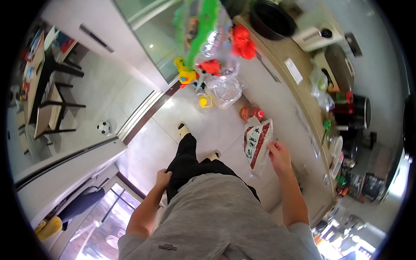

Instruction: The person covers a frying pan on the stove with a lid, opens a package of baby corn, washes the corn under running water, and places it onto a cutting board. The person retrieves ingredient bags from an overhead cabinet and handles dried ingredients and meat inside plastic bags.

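My right hand is closed on the edge of a white, red and dark printed bag, which hangs above the floor beside the cabinets. Just beyond the bag stands a bottle with a red cap. My left hand is closed at my left thigh, against the black trousers; whether it pinches the cloth or something small is hidden.
Plastic bags, a yellow-capped container and a yellow toy lie ahead. The counter with a black pot runs along the right. A football rests beyond the sliding door track, near chairs.
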A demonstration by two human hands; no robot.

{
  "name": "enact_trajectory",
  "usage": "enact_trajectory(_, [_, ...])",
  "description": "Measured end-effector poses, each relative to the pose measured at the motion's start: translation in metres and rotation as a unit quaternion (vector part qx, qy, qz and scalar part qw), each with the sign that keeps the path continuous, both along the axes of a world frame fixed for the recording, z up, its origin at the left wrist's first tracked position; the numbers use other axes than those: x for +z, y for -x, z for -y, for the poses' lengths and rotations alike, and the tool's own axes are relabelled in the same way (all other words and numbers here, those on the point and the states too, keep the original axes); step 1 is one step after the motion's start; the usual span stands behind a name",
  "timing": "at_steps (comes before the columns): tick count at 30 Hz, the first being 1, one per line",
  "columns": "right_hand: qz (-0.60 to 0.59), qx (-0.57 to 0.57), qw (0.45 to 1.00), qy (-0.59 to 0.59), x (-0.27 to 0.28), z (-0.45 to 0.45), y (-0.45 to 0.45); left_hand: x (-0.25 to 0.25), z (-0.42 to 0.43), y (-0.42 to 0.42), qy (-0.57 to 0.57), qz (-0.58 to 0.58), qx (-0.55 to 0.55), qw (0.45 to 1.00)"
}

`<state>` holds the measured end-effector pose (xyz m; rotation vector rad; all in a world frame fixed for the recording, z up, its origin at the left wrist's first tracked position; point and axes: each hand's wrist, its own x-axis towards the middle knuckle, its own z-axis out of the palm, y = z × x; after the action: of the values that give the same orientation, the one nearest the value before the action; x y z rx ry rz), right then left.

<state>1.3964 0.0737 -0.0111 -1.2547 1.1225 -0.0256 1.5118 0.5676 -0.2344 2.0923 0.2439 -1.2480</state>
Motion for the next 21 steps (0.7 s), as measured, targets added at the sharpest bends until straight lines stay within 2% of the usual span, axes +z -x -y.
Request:
enact_trajectory(1, [0.005, -0.017, 1.0, -0.005, -0.005, -0.001, 0.021, 0.009, 0.009, -0.007, -0.067, 0.073, -0.13, 0.987])
enact_trajectory(2, [0.022, -0.064, 0.998, -0.016, -0.011, -0.005, 0.036, 0.017, 0.021, -0.013, -0.072, 0.08, -0.147, 0.983])
enact_trajectory(3, [0.039, -0.111, 0.993, -0.027, -0.017, -0.01, 0.05, 0.024, 0.034, -0.017, -0.03, 0.228, -0.2, 0.952])
enact_trajectory(4, [0.044, -0.129, 0.99, -0.033, -0.023, -0.015, 0.063, 0.031, 0.048, -0.02, 0.018, 0.366, -0.25, 0.896])
enact_trajectory(6, [0.036, -0.114, 0.992, -0.05, -0.034, -0.024, 0.082, 0.093, 0.124, -0.032, 0.095, 0.418, -0.279, 0.859])
enact_trajectory(8, [0.06, -0.146, 0.983, -0.088, -0.045, -0.039, 0.09, 0.154, 0.211, -0.013, 0.172, 0.163, -0.287, 0.928])
enact_trajectory(10, [0.089, -0.179, 0.972, -0.126, -0.054, -0.052, 0.096, 0.19, 0.275, 0.03, 0.254, 0.086, -0.326, 0.906])
enact_trajectory(12, [0.118, -0.201, 0.96, -0.156, -0.06, -0.06, 0.104, 0.212, 0.317, 0.069, 0.3, 0.173, -0.386, 0.855])
enact_trajectory(13, [0.125, -0.214, 0.954, -0.169, -0.06, -0.064, 0.108, 0.211, 0.324, 0.08, 0.296, 0.173, -0.4, 0.85])
enact_trajectory(15, [0.134, -0.215, 0.953, -0.168, -0.058, -0.065, 0.12, 0.203, 0.335, 0.095, 0.251, 0.25, -0.447, 0.821])
enact_trajectory(18, [0.147, -0.182, 0.962, -0.143, -0.065, -0.065, 0.148, 0.185, 0.333, 0.097, 0.237, 0.28, -0.467, 0.805])
enact_trajectory(20, [0.187, -0.139, 0.935, -0.266, -0.054, -0.058, 0.171, 0.18, 0.333, 0.09, 0.221, 0.277, -0.463, 0.812])
enact_trajectory(21, [0.14, -0.126, 0.936, -0.299, -0.065, -0.056, 0.194, 0.177, 0.333, 0.084, 0.194, 0.26, -0.453, 0.831])
